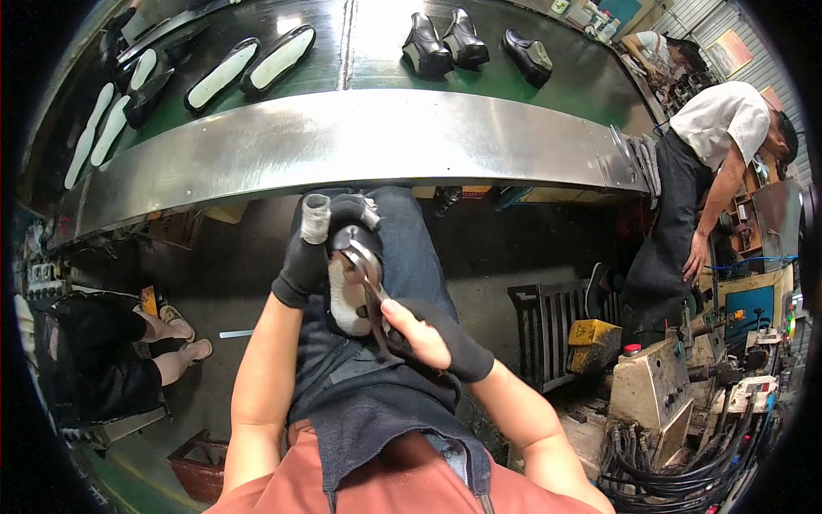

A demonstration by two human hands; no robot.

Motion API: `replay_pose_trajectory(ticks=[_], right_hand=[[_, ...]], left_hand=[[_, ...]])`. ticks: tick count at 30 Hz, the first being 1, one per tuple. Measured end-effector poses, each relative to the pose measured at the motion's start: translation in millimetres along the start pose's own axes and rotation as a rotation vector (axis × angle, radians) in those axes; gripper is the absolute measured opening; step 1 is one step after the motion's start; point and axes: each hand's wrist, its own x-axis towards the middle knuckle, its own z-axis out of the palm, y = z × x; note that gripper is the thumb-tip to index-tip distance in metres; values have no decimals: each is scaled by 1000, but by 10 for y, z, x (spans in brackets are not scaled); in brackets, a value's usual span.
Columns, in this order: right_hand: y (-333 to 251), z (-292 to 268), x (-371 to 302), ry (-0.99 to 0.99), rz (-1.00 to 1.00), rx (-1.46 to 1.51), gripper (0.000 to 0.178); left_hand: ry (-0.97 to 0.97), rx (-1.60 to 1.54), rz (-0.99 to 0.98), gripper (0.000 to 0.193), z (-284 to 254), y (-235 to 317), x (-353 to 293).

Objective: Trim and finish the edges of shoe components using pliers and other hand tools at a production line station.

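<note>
Over my lap, my left hand (306, 257), in a dark fingerless glove with pale wrapping on some fingertips, is closed around the far end of a black shoe upper (346, 307). The shoe's whitish underside faces up. My right hand (428, 336), also in a dark glove, is wrapped around the handles of metal pincers (370, 276). Their curved jaws lie at the shoe's far end, close to my left fingers. Whether the jaws pinch the leather, I cannot tell. A dark apron (377, 411) covers my lap.
Ahead runs a metal-edged (360, 137) green conveyor (368, 51) with black shoes (278, 60) and pale soles (89, 137) on it. A person (719, 128) stands at the right near a machine (655, 385) with hoses. Another person's legs (171, 338) show at the left.
</note>
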Motion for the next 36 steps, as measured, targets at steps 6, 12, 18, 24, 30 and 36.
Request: replay_pose_trajectory(ticks=[6, 12, 18, 24, 30, 36], right_hand=[[68, 240, -40, 127, 64, -154, 40], [801, 560, 375, 398, -318, -274, 20], [728, 312, -457, -111, -287, -566, 23], [838, 170, -753, -116, -522, -815, 27], [913, 139, -650, -161, -525, -818, 32], [188, 39, 0, -107, -401, -635, 29]], left_hand=[[26, -22, -30, 66, 81, -10, -128], [52, -51, -77, 63, -27, -77, -115], [41, -175, -201, 82, 202, 488, -886], [126, -303, -421, 72, 391, 614, -1180], [85, -285, -404, 63, 338, 415, -1161], [-55, -1147, -563, 83, -311, -567, -1009]])
